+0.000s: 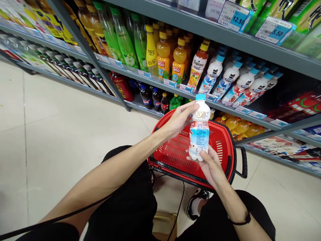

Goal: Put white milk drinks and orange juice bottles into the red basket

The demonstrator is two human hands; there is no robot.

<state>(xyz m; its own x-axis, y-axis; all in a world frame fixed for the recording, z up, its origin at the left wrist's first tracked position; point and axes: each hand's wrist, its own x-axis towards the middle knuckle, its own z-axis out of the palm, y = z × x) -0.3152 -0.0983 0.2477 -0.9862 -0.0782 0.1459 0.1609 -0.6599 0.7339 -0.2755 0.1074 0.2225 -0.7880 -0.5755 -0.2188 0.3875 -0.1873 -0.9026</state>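
Note:
A white plastic drink bottle (200, 129) with a blue cap is held upright above a red shopping basket (173, 142). My left hand (182, 117) grips it near the neck, thumb in front and fingers partly behind the bottle. Lower down, my right hand (210, 164) holds the bottle's base, with the thumb on its front. Small print and blue and red graphics cover the side of the bottle facing me. Beneath the hands, the perforated floor of the basket shows.
Ahead, a grey shelf (173, 89) carries rows of drinks, among them matching white bottles (229, 77) and orange juice bottles (163, 57). The basket's black handle (242, 162) sticks out at right. A black cable (179, 207) hangs between my legs, over a small stool (164, 223).

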